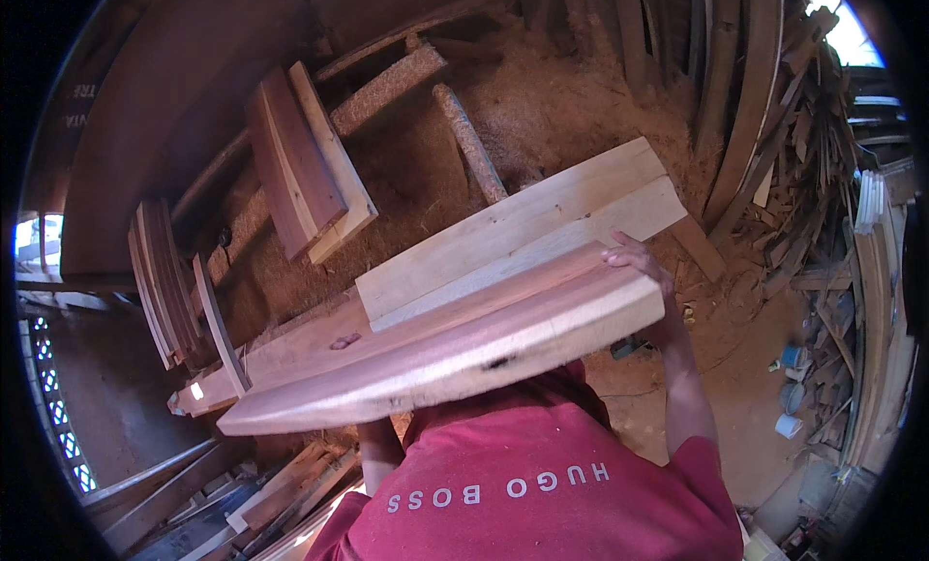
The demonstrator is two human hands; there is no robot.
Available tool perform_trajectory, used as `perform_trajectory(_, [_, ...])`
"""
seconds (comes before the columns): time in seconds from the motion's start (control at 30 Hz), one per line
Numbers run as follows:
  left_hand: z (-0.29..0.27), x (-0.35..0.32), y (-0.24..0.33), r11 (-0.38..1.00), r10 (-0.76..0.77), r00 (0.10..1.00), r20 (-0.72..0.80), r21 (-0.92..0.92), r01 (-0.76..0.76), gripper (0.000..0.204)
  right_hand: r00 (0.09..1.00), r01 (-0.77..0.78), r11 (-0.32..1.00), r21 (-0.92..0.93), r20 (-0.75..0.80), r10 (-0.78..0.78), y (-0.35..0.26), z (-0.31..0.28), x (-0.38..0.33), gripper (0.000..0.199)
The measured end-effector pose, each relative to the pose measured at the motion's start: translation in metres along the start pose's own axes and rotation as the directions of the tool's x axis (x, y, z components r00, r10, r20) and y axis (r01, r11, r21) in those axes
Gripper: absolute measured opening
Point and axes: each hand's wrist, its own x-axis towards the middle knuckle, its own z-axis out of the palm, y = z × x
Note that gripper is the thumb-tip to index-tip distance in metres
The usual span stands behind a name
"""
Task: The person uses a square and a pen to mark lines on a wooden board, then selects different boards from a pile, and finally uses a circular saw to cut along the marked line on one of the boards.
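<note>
A thick wooden plank, reddish on its broad face with a pale, curved edge, lies slantwise across the front of my red shirt. My right hand grips its right end, the fingers curled over the upper corner. My left forearm passes beneath the plank, which hides the hand and its fingers. Just beyond the plank is a wide pale board, partly covered by it. A long wooden bench beam runs out to the left, with a small dark reddish piece on it.
Loose boards rest across a sawdust-covered timber frame. More planks are stacked at left. Scrap wood is heaped at right, near blue and white containers. Offcuts lie at lower left.
</note>
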Motion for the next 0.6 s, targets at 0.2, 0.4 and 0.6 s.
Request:
perform_trajectory(0.2, [-0.029,-0.030,-0.040,0.991,-0.124,0.964,-0.234,0.010,0.130,0.066,0.903,-0.253,0.947,0.199,-0.303,0.305,0.031,0.028,-0.019,0.065])
perform_trajectory(0.4, [-0.080,-0.031,-0.072,0.970,-0.187,0.920,-0.345,0.084,0.229,0.065,0.753,-0.629,0.768,-0.121,-0.341,0.563,0.065,0.028,0.033,0.069])
perform_trajectory(0.6, [-0.038,-0.057,-0.103,0.934,-0.284,0.863,-0.418,0.084,0.348,0.082,0.727,-0.683,0.674,-0.283,-0.360,0.585,0.135,0.013,0.018,0.080])
